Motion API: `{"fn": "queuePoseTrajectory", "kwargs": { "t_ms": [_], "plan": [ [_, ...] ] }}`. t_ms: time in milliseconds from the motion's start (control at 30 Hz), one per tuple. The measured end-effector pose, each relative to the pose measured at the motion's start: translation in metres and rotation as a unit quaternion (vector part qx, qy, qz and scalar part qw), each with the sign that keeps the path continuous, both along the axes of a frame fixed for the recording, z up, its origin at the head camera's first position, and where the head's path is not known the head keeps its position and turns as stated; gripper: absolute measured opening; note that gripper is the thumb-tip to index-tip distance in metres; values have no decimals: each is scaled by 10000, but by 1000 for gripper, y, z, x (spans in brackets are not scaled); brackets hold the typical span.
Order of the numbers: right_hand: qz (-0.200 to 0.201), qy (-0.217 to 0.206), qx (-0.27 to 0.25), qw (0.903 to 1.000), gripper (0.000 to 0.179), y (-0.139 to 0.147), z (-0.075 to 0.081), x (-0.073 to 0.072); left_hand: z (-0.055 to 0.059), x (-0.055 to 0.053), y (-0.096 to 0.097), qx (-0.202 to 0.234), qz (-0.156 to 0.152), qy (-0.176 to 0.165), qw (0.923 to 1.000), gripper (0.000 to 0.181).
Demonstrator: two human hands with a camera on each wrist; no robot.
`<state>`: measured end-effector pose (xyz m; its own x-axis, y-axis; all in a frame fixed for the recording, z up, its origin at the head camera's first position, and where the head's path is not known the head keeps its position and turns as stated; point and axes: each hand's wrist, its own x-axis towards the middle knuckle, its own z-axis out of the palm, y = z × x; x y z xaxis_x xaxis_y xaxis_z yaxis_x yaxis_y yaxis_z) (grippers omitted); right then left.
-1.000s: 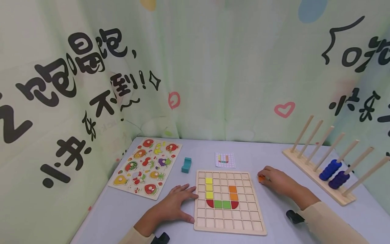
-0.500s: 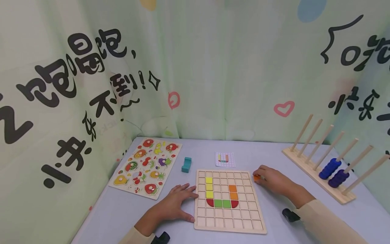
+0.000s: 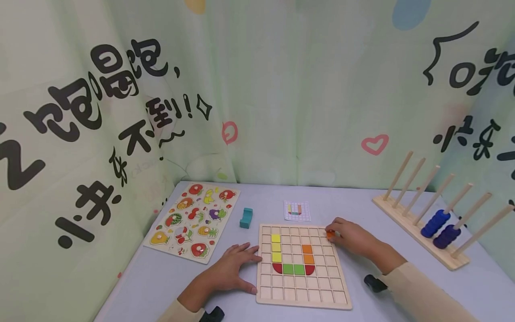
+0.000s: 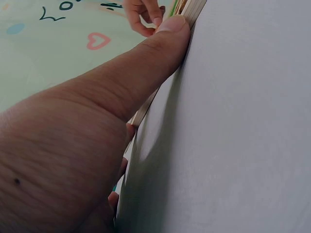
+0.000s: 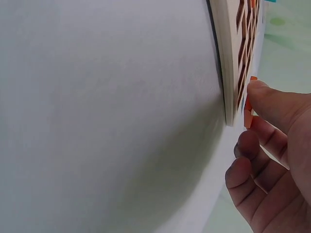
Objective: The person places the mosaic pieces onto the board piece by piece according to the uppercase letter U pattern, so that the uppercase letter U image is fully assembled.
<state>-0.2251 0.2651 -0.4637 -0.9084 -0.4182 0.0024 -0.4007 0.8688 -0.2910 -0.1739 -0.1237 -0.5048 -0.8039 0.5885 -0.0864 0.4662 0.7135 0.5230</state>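
Note:
A wooden grid board [image 3: 297, 288] lies on the table with yellow, green, red and orange tiles set in a U shape. Two orange tiles [image 3: 307, 254] form the upper part of its right side. My left hand [image 3: 229, 273] rests at the board's left edge, fingers spread, thumb touching the rim. Between thumb and index finger my right hand [image 3: 358, 239] pinches an orange tile [image 5: 248, 114] near the board's far right corner. In the right wrist view its other fingers curl loosely below the tile. The left wrist view shows the left thumb [image 4: 160, 43] against the board's side.
Behind the board lies a small pattern card [image 3: 297, 211] showing a coloured U. A teal block [image 3: 246, 218] sits left of it. Farther left is a fruit puzzle board [image 3: 193, 219]. At the right stands a wooden peg rack [image 3: 418, 232] with blue and purple beads.
My right hand has moved left with the orange tile, from beside the board to its far right corner. The left hand has stayed in place.

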Motion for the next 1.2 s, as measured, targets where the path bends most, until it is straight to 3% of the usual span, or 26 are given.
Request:
{"fn": "queuePoseTrajectory", "kwargs": {
  "t_ms": [500,1200],
  "plan": [
    [-19,-401,-169,9990,27,-23,3,-2,-2,-1,0,-9,15,37,10000,81],
    [14,-498,6,9988,25,-49,-2,-2,-1,-1,0,-46,-87,114,9999,81]
  ]
}}
